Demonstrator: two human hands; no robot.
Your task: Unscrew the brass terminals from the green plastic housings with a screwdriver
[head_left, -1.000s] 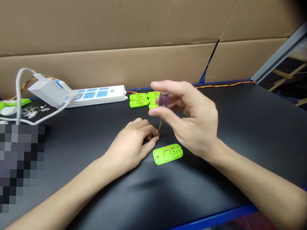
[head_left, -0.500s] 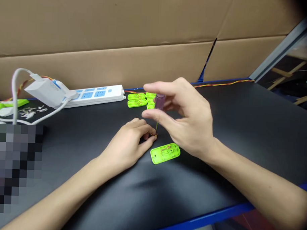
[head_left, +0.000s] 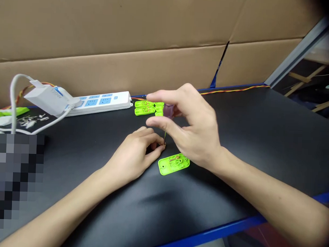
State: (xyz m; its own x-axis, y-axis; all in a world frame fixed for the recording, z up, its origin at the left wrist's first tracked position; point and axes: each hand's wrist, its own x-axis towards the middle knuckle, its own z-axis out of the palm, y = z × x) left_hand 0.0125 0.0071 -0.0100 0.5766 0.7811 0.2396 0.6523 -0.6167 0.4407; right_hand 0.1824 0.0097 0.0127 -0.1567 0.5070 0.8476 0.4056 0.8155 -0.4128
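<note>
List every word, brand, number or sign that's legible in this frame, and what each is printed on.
None can be read.
White adapter: faint grey marks, possibly lettering, too blurred to read.
Power strip: no legible text.
Purple handle: no legible text.
Pixelated patch: any text hidden.

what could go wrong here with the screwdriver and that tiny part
The tip of the screwdriver meets a tiny part right beside the fingertips of the left hand, so a slip could jab them. That part is pinched at its edge on the smooth black tabletop, so it might twist or skid away. The near green shell lies open close by and could get knocked.
</note>
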